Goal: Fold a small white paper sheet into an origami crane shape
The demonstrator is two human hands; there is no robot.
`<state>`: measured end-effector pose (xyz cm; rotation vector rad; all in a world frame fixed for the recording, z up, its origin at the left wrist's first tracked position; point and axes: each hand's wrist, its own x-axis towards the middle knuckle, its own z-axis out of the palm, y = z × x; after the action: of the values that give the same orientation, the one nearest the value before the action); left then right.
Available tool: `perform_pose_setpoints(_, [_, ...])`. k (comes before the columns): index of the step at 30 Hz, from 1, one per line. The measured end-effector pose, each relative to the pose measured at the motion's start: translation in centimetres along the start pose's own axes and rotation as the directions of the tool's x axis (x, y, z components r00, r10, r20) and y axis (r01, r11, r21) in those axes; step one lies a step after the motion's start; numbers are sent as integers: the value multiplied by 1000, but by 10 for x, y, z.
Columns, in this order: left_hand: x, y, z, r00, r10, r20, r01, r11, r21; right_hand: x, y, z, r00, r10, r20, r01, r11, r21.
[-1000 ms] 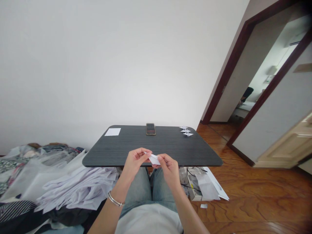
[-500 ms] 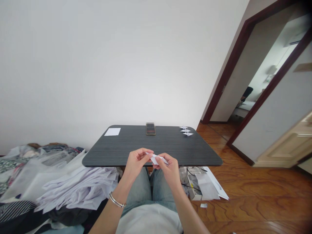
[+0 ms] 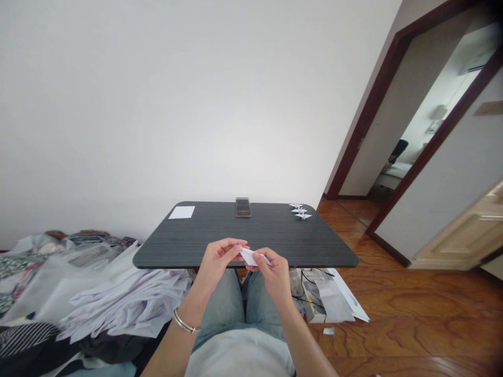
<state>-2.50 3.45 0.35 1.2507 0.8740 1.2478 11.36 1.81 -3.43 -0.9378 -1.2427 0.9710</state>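
A small piece of folded white paper (image 3: pixel 249 256) is held over the near edge of the dark table (image 3: pixel 188 241). My left hand (image 3: pixel 220 257) pinches its left end between thumb and fingers. My right hand (image 3: pixel 273 264) grips its right part, the thumb lying on top and the fingers underneath. The fingertips hide both ends of the paper, so its full folded shape does not show. At the table's back right corner stand several folded paper cranes (image 3: pixel 302 215). A flat white paper sheet (image 3: pixel 182 212) lies at the back left.
A phone-like dark device (image 3: pixel 243 207) sits at the middle of the table's back edge, close to the wall. Piled clothes and white cloth (image 3: pixel 129 298) fill the floor on the left. To the right below the table are a box with cables (image 3: pixel 314 309) and papers.
My left fingers have shifted slightly left on the folded paper, and more of its white face shows between the hands. The right hand has barely moved.
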Motion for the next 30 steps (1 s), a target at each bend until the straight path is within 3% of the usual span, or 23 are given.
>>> perform_pose_setpoints(30, [-2, 12, -10, 993, -32, 117, 27, 999, 45, -2, 1, -4, 1000, -16, 11, 16, 1000, -14])
